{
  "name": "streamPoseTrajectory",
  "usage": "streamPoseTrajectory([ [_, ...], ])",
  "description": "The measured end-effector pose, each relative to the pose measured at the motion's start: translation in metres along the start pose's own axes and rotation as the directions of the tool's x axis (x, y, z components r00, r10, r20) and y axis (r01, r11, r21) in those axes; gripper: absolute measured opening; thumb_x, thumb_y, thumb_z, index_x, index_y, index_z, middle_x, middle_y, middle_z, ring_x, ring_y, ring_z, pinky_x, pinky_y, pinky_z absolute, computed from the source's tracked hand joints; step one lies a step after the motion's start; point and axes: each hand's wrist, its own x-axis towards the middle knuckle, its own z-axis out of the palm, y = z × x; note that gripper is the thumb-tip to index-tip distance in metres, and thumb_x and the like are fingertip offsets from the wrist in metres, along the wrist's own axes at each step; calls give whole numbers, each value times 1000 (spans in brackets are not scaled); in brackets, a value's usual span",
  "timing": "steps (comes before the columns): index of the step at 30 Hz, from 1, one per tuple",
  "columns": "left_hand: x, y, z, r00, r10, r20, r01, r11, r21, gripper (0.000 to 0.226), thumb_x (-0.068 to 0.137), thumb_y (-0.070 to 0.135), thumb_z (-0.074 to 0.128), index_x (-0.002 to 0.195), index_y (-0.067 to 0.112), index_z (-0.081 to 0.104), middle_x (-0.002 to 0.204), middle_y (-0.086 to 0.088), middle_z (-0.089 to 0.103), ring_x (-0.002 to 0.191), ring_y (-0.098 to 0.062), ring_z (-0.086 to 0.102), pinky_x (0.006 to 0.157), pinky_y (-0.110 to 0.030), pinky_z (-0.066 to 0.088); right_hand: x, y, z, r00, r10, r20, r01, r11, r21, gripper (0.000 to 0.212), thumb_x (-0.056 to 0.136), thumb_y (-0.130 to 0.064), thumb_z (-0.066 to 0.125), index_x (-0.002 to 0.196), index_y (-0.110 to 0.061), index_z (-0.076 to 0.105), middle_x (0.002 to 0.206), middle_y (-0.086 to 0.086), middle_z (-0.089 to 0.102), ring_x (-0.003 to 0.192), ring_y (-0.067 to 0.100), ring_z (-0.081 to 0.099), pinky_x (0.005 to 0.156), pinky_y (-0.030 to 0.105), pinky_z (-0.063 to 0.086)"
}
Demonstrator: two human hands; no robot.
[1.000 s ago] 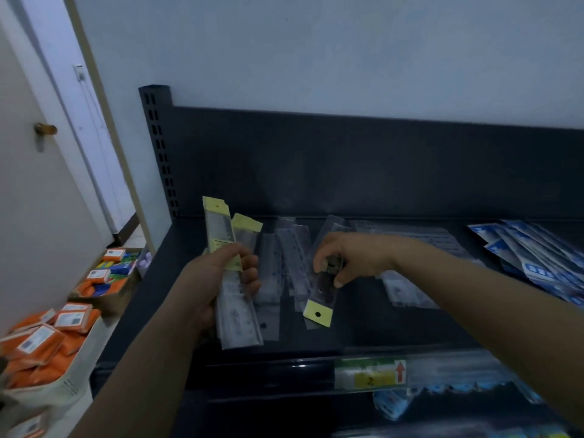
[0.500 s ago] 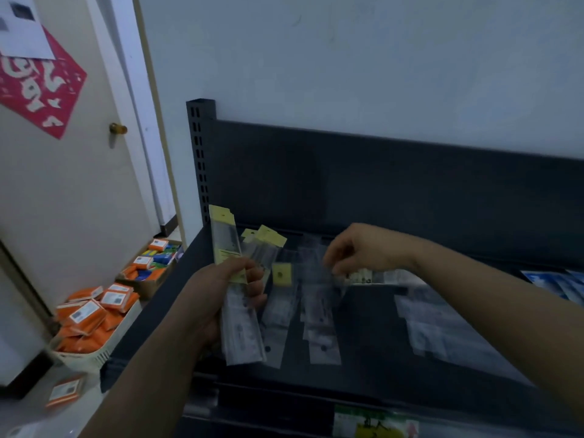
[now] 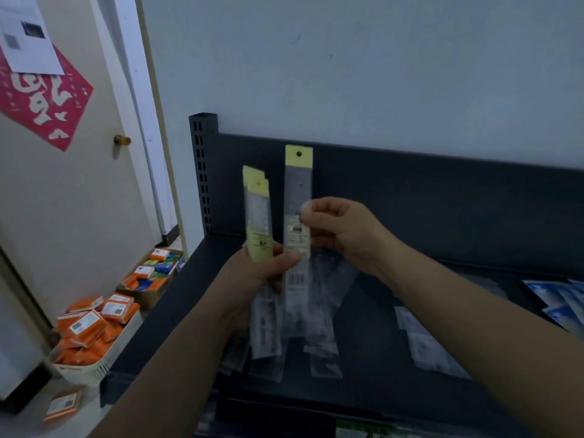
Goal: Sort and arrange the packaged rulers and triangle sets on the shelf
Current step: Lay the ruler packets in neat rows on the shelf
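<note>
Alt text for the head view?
Two bare hands hold clear-sleeved, yellow-headed rulers upright over a dark metal shelf: the left hand grips a small bundle, the right hand pinches a single ruler beside it. More clear packets lie on the shelf; orange boxes fill a white basket.

A white basket [image 3: 94, 371] heaped with orange boxes [image 3: 91, 327] sits on the floor [image 3: 22, 426] beside a door [image 3: 79, 216] bearing a red poster [image 3: 41, 99] and brass knob [image 3: 121, 140].

Gripping packs [image 3: 259, 213] upright in curled left hand [image 3: 256, 279]; pinching one pack [image 3: 297, 184] beside them with right hand [image 3: 343, 232].
</note>
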Motion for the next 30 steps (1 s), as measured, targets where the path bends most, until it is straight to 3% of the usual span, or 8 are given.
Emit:
streamPoseTrajectory([
  [3,-3,2,-3,1000,-5,-29,6,999,41,49,66,19,77,111,4,66,100,-17,72,89,-33,69,78,-44,55,-2,13,7,999,40,21,-40,999,10,12,90,-6,60,100,-4,65,95,11,70,85,21,68,75,28,59],
  [5,-6,5,-13,989,11,-147,2,996,91,31,78,16,72,106,4,67,93,-17,72,80,-32,68,72,-41,55,-7,28,1,999,21,41,-6,943,-332,24,95,-12,54,117,-7,63,114,8,66,101,16,63,89,23,54],
  [7,-10,9,-30,970,-8,-241,26,997,72,15,87,11,64,99,3,64,85,-18,68,68,-30,65,59,-38,56,-14,47,-8,975,78,209,115,625,-772,34,98,-17,49,131,-18,56,135,-4,54,122,8,50,105,23,41],
  [10,-15,13,-58,960,-68,-270,65,998,-23,26,87,12,63,111,3,60,82,-17,67,63,-29,67,51,-38,54,-30,71,-21,890,286,356,254,338,-906,42,101,-20,41,142,-30,41,153,-15,29,141,1,20,115,18,15],
  [15,-23,10,-72,973,-87,-215,72,994,-80,22,87,11,61,108,7,57,72,-13,68,56,-27,67,50,-37,54,-54,66,-52,941,218,259,185,309,-933,34,99,-18,46,129,-25,59,142,-16,44,130,-6,35,109,8,22],
  [19,-25,7,-68,978,-121,-170,102,988,-114,14,92,8,54,101,0,61,61,-7,69,46,-16,65,41,-25,51,-65,67,-54,986,69,152,110,418,-902,30,95,-14,53,122,-20,64,136,-13,51,128,0,45,99,-1,29],
  [23,-24,3,-67,976,-204,-71,190,967,-167,35,94,5,46,126,-10,52,90,-17,72,66,-18,72,52,-26,57,-73,70,-47,984,100,150,124,230,-965,32,97,-25,51,126,-22,62,140,-14,48,126,1,46,97,5,28],
  [30,-27,1,-65,973,-220,-70,204,961,-188,22,94,-2,43,111,-5,57,75,-13,70,55,-17,67,50,-29,57,-86,65,-47,998,49,44,35,180,-983,28,95,-23,53,114,-11,70,129,-5,60,116,10,56,97,12,38],
])
